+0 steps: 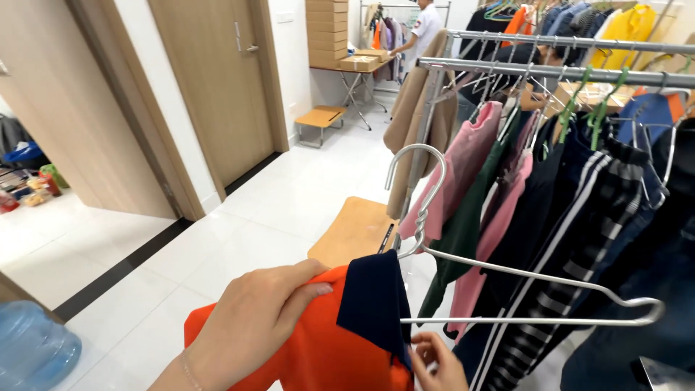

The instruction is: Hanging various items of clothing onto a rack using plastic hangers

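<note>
Orange shirt (318, 347) with navy collar, pinched by left hand (253, 318); right hand (436, 362) fingers curl by metal hanger (507, 275).

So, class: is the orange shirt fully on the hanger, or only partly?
Only partly. The hanger has one arm under the orange shirt; the other arm sticks out bare. The left hand grips the shirt.

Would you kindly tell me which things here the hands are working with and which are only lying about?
In hand:
- orange shirt with navy collar, gripped by the left hand
- silver metal hanger, partly inside the shirt
- right hand at the shirt's collar

Lying about:
- clothes rack of hung garments
- wooden stool
- blue water bottle
- cardboard boxes
</note>
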